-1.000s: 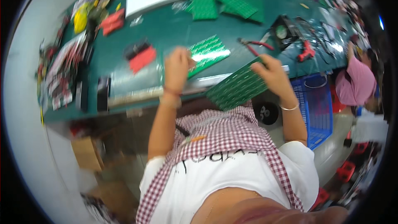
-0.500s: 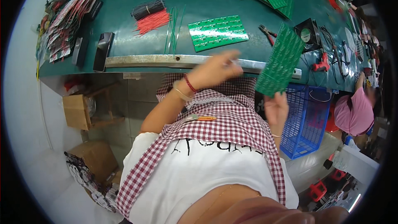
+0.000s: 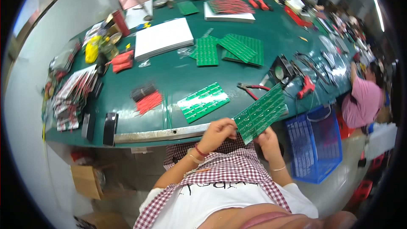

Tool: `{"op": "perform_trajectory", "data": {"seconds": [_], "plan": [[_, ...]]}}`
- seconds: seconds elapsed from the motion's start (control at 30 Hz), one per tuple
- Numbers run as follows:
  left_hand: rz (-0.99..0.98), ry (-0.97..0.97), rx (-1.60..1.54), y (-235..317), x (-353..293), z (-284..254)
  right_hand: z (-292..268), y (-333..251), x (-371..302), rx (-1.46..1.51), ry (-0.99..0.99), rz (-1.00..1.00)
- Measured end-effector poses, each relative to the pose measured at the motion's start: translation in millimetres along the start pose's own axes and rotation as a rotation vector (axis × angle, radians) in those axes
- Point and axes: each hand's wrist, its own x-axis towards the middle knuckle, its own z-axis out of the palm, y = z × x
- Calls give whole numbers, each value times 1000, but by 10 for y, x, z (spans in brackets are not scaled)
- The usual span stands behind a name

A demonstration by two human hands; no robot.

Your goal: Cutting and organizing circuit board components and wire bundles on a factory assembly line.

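My right hand (image 3: 269, 144) grips a green circuit board panel (image 3: 263, 112) by its lower edge, tilted above the table's front edge. Close to the panel's left edge is my left hand (image 3: 217, 135), its fingers curled in. Whether those fingers pinch the edge or something small is not clear. Another green board panel (image 3: 204, 101), shiny and with small parts on it, lies flat on the table ahead of my left hand. Red-handled pliers (image 3: 253, 88) rest behind the held panel. Bundled red wires (image 3: 150, 103), black wires (image 3: 143, 90) and thin green wires (image 3: 166, 112) lie further left.
A metal bar (image 3: 169, 134) runs along the green table's (image 3: 161, 72) front edge. Stacked board panels (image 3: 243, 48) and white sheets (image 3: 164, 38) lie farther back. A fan (image 3: 282, 70) and a red glue gun (image 3: 306, 87) sit right. A blue basket (image 3: 313, 148) stands below. Co-workers sit around.
The view has tilted up, showing more of the table. My left hand has come to the held panel's left edge. The panel has tipped from nearly upright to a slant.
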Motion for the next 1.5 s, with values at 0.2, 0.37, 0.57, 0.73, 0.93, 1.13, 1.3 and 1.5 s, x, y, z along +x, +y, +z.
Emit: {"op": "perform_trajectory", "data": {"seconds": [0.2,0.37,0.57,0.73,0.93,1.13,1.3,1.5], "plan": [[-215,76,-344,-94,14,107,-31,25,133,224,109,9],[-291,238,105,-328,-9,61,58,292,-59,-68,97,162],[-345,31,-59,-542,-213,-115,-402,-113,-64,-83,206,132],[-430,62,-112,-702,-299,-41,-639,54,-41,-145,126,274],[-407,168,-92,-754,-313,-65,-453,153,148,-329,270,171],[-401,227,-112,-880,-356,-78,-534,261,272,-455,271,225],[-414,203,18,-887,-352,-60,-531,228,264,-439,317,177],[-430,198,16,-834,-326,-35,-577,249,310,-432,294,154]]}}
